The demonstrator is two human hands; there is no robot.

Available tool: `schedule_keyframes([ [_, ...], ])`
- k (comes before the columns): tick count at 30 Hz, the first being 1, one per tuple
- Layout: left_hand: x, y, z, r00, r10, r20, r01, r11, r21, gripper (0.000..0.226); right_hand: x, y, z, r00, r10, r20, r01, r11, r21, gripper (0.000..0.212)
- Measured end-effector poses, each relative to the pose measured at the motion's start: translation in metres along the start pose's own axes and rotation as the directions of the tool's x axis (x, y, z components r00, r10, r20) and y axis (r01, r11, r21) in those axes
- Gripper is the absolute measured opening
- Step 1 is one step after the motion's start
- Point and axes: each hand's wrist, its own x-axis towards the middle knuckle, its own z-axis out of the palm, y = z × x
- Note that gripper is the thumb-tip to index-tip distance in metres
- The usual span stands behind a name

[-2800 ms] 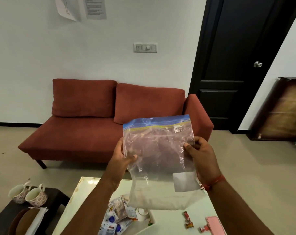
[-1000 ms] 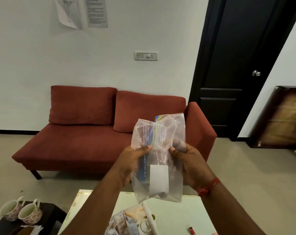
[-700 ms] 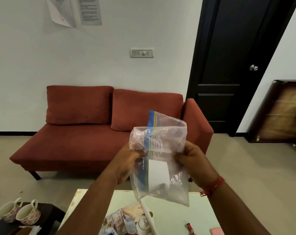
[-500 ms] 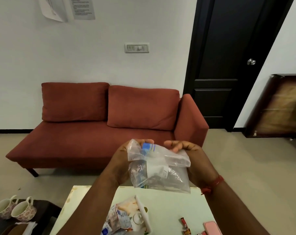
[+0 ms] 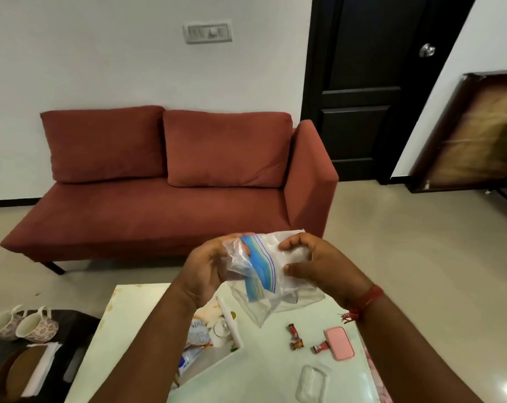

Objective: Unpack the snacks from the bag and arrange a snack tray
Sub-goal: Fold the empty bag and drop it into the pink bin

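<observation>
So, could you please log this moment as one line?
both hands: crumpling clear zip-top plastic bag | left hand, right hand gripping | above white table | bag looks empty

Head view, forward and downward.

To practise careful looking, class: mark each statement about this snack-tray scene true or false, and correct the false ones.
1. Both hands hold the clear plastic bag. True: the left hand and the right hand grip it.
2. The bag lies flat on the white table. False: it is held above it, crumpled.
3. Two floral cups stand on the sofa. False: they stand on a dark side table.
4. A pink case lies on the table near wrapped candies. True.
</observation>
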Motion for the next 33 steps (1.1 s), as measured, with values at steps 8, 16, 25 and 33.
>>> schedule_keyframes([
  [8, 0.006, -0.037, 0.022, 0.992, 0.126, -0.010, -0.064, 0.568, 0.821, 0.014, -0.024, 0.031, 0.005, 0.977, -0.177, -0.119, 0.089, 0.846, -0.525, 0.048],
  [16, -0.002, -0.090, 0.080, 0.889, 0.409, 0.206, -0.298, 0.174, 0.939, 0.020, -0.060, 0.044, 0.024, 0.934, -0.264, -0.240, -0.008, 0.658, -0.753, 0.058],
  [25, 0.037, -0.121, 0.167, 0.914, 0.268, 0.303, -0.399, 0.468, 0.789, 0.026, -0.078, 0.058, -0.069, 0.965, -0.065, -0.253, -0.004, 0.964, -0.264, 0.081],
  [33, 0.106, -0.185, 0.260, 0.929, 0.171, 0.327, -0.365, 0.306, 0.879, 0.037, -0.071, 0.119, -0.220, 0.956, 0.151, -0.252, -0.185, 0.976, -0.117, 0.067],
])
